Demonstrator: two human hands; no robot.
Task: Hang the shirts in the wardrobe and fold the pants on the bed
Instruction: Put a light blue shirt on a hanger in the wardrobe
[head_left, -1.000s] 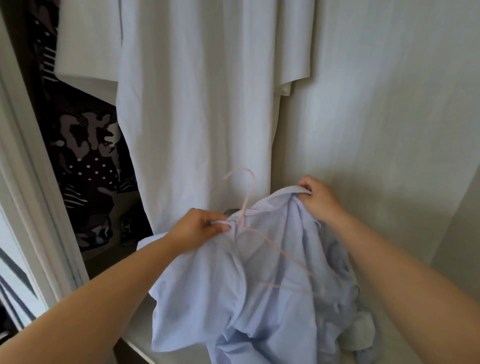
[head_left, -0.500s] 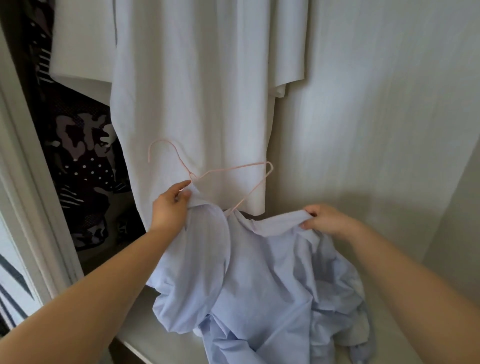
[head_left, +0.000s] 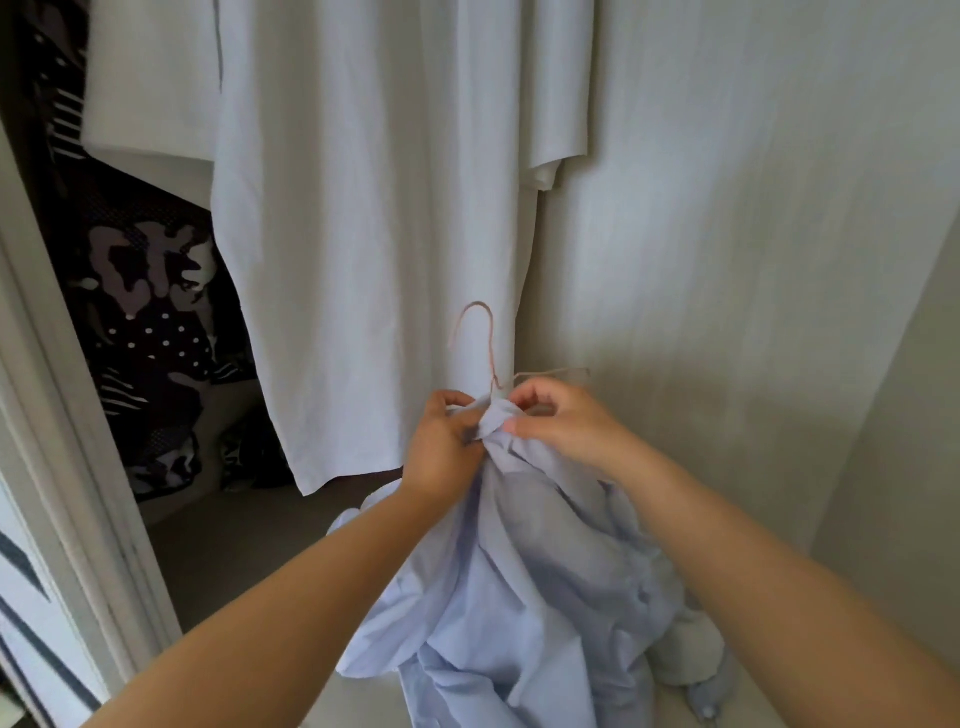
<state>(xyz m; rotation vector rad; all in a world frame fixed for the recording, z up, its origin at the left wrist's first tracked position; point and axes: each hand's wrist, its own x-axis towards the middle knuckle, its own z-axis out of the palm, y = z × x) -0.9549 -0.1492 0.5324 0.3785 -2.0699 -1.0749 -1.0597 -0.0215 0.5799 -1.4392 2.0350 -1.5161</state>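
A crumpled light blue shirt (head_left: 519, 582) hangs from my two hands inside the wardrobe, its lower part bunched on the shelf. A thin pink wire hanger (head_left: 485, 345) sticks up from the shirt's collar, hook upward. My left hand (head_left: 441, 447) grips the bunched collar fabric just below the hook. My right hand (head_left: 558, 415) pinches the collar from the right, next to the hanger's neck. One hanger arm (head_left: 558, 371) shows above my right hand; the rest is hidden in the cloth.
A long white shirt (head_left: 374, 234) hangs straight ahead. Dark patterned clothes (head_left: 145, 322) hang at the left behind it. The wardrobe's pale side wall (head_left: 753, 260) stands on the right, a white door frame (head_left: 67, 467) on the left, and a pale shelf (head_left: 363, 701) below.
My hands have come together at the collar. The hanger turned upright and moved right, and the shirt's collar is bunched round its neck where it was spread wide before.
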